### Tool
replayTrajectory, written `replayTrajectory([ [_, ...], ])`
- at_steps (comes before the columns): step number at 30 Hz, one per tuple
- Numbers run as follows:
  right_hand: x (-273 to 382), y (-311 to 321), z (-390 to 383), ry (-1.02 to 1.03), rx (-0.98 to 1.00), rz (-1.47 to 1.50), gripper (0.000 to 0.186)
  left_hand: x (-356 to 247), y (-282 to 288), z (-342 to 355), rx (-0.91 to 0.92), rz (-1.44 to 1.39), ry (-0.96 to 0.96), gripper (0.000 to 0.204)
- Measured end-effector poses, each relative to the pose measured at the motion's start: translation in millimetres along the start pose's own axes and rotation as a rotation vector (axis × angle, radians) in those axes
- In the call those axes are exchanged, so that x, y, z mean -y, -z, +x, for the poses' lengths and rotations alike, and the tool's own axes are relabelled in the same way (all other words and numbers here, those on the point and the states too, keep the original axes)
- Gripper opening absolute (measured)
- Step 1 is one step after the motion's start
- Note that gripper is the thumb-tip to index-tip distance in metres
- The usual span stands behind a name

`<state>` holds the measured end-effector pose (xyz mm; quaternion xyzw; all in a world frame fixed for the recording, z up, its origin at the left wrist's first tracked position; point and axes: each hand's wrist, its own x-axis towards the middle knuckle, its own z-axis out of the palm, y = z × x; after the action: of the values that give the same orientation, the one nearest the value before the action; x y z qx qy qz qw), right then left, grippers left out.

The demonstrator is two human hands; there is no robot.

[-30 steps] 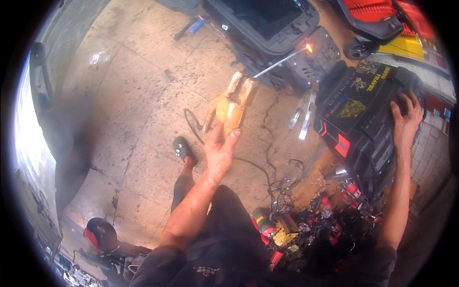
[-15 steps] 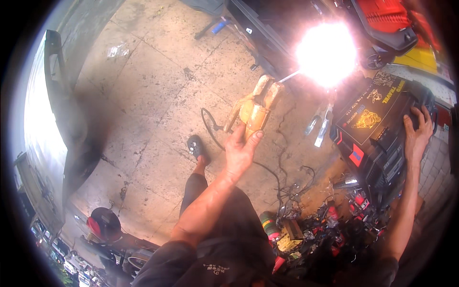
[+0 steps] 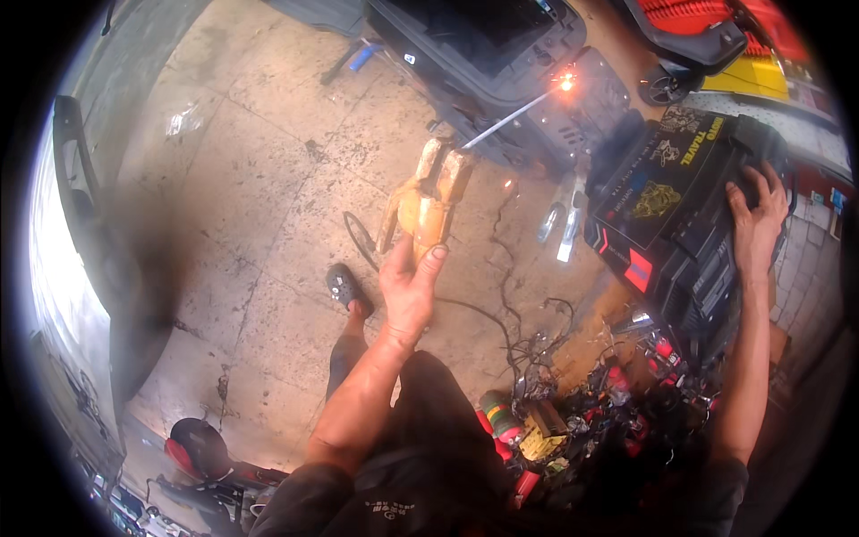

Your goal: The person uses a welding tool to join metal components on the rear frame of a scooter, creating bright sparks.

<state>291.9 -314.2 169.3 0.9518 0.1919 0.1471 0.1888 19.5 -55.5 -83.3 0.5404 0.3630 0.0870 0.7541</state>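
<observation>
My left hand [image 3: 407, 286] is closed on a worn yellow-orange welding rod holder [image 3: 420, 210]. A thin rod [image 3: 501, 121] runs from its jaws up to the dark grey part [image 3: 595, 98] beside an open case, where orange sparks [image 3: 566, 80] glow. A small glowing fleck falls below. A cable [image 3: 358, 237] lies looped behind the holder. My right hand [image 3: 756, 210] rests with spread fingers on a black hard case [image 3: 667, 259] with printed decals and red patches. Clear plastic items [image 3: 568, 224] lie left of that case.
A pile of tangled parts and wires [image 3: 582, 421] lies by my legs. A blue-handled tool [image 3: 362, 55] is on the tiled floor [image 3: 233, 224], near the large open case [image 3: 465, 45]. A pale panel [image 3: 76, 259] stands at left, red-and-yellow equipment [image 3: 743, 76] at upper right.
The glare at the rod tip flared to a large white flash half a second ago and is now small orange sparks. Both hands keep their places relative to the cases.
</observation>
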Motion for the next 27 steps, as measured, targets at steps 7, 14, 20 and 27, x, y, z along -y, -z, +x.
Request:
replayTrajectory([
  [7, 1.8, -0.6, -1.3, 0.001, 0.001, 0.013, 0.037, -2.2, 0.3, -0.7, 0.045, 0.03, 0.036, 0.041],
  [14, -6.3, -7.1, 0.1, 0.072, -0.041, 0.011, 0.031, 2.2, 1.2, -0.6, 0.074, -0.057, 0.131, 0.04],
  [20, -3.9, -4.8, 0.0, 0.036, -0.033, 0.012, 0.034, -1.0, -1.8, -0.4, 0.021, 0.074, 0.069, 0.042],
  [27, -2.0, -5.4, -0.7, 0.007, -0.014, -0.002, 0.036, 3.2, -1.0, -0.6, 0.046, -0.031, 0.078, 0.041],
])
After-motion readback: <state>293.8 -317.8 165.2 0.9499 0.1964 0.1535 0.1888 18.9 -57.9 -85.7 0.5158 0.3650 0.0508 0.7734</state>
